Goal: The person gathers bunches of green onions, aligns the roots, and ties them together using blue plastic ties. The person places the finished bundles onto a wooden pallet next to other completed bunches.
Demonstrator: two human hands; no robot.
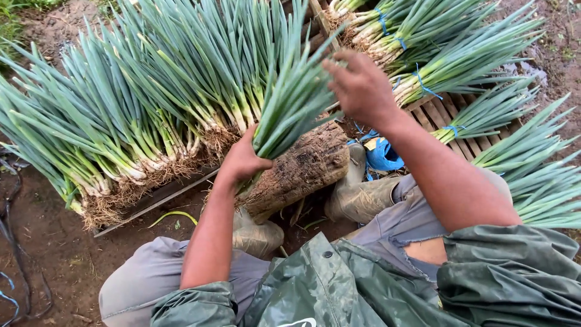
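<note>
My knees are bent wide in grey trousers (145,278), muddy boots (363,194) planted on the wet soil (54,248). My left arm reaches straight forward from the green raincoat (339,290), and my left hand (242,162) is curled tight around the lower stems of a bunch of green onions (290,103), thumb wrapped over the front. The bunch stands up and away from that fist, its base over a muddy log (302,166) between my boots. My right arm bends in from the right, and my right hand (360,88) lies on the upper leaves of the same bunch, fingers curved over them; I cannot tell whether they grip. Beyond, loose onions (121,121) lie along the left of a slatted wooden pallet (442,118), and tied bundles (423,54) with blue bands sit at its far right.
</note>
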